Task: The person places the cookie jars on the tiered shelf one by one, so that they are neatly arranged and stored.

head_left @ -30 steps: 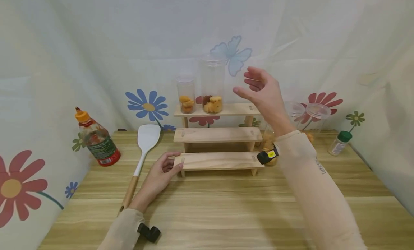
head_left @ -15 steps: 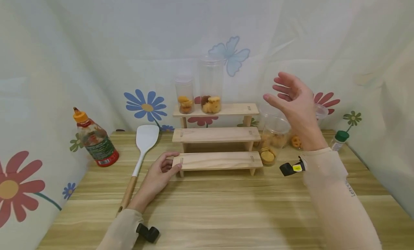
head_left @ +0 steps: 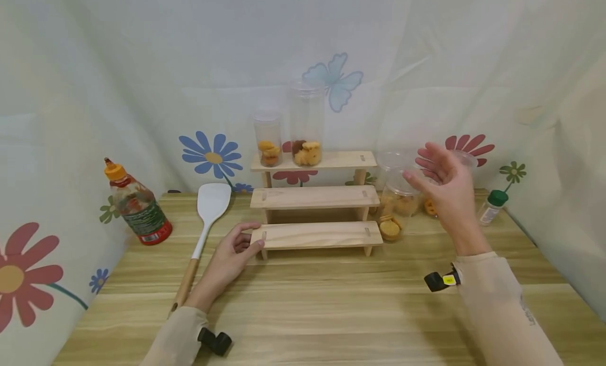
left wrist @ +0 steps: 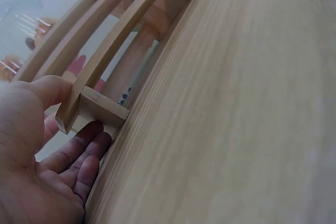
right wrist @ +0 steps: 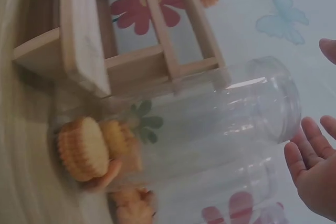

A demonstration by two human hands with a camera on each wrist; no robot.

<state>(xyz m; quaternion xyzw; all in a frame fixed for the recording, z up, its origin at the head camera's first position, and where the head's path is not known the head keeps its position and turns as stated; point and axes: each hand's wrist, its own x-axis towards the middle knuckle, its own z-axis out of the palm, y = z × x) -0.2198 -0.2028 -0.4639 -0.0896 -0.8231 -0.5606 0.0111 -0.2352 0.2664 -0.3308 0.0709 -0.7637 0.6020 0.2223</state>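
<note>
- Rack [head_left: 314, 196]: long axis left to right, lowest step foremost.
- Front jar [head_left: 397, 209]: upright, beside the rack's right end.
- Left hand [head_left: 229, 256]: gripping the rack's left end.
- Right hand [head_left: 447, 192]: right of the rack, fingers parted, empty.

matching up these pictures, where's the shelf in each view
Head: the shelf is in the middle, the left hand at its lower left end.
Left wrist: the shelf slants across the upper left.
Right wrist: the shelf fills the upper left.
Shared landmark: the blue butterfly on the curtain, faint in the left wrist view.
</note>
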